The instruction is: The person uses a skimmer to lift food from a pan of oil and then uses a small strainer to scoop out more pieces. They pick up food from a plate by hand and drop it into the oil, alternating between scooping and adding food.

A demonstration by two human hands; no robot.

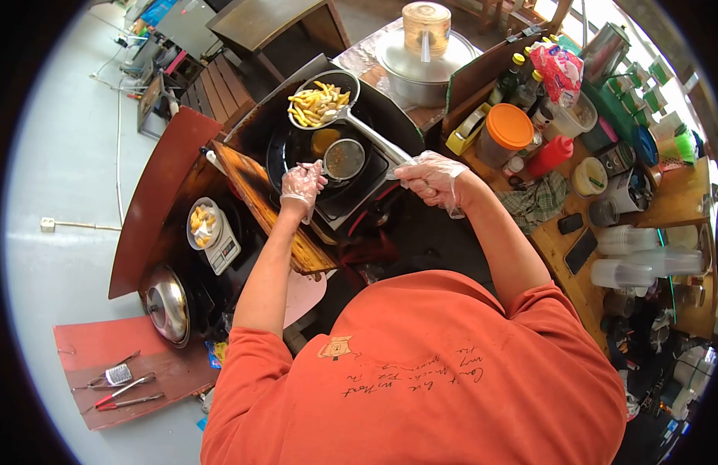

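Observation:
My right hand (435, 180), in a clear plastic glove, is closed around the long metal handle of a large strainer (382, 145). French fries (320, 102) fill its round basket, held above a dark wok (277, 153). My left hand (303, 186), gloved too, is closed at the near side of the wok on a small strainer (344, 160). That strainer's mesh shows brownish bits and lies over the wok, just below the fries. Some oil (323, 139) shows between the two strainers. The small strainer's handle is mostly hidden in my fingers.
A large lidded pot (425, 66) stands behind the stove. On the right counter are an orange-lidded tub (508, 128), a red squeeze bottle (550, 156), a phone (580, 250) and plastic cups (624, 273). At left, a bowl (205, 225) sits on a kitchen scale (223, 253); tongs (131, 401) lie lower.

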